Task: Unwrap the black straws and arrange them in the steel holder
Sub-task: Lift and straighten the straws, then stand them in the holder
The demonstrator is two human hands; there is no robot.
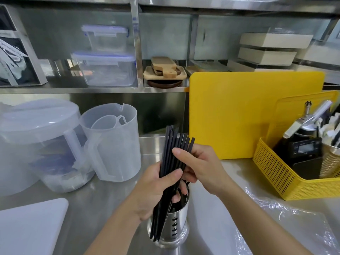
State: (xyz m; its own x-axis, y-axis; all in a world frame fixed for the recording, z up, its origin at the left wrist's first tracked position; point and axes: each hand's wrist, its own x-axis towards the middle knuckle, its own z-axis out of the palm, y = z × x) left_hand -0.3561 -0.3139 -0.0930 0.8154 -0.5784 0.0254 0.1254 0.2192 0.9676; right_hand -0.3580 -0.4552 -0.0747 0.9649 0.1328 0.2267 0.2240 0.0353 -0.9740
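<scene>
A bundle of bare black straws (174, 144) stands nearly upright at the centre. My left hand (156, 190) grips the bundle around its middle. My right hand (200, 164) holds the upper part, thumb in front and fingers behind. The straws' lower ends hang in front of a perforated steel holder (176, 227) on the steel counter (103, 199), outside its near wall. The holder's inside is mostly hidden by my left hand. A crumpled clear plastic wrapper (287, 214) lies on the counter to the right.
Two translucent plastic jugs (110, 144) stand at the left, a white board (31, 227) at the near left. A yellow cutting board (253, 115) leans at the back right beside a yellow basket (279, 173) with tools. Shelves with containers run behind.
</scene>
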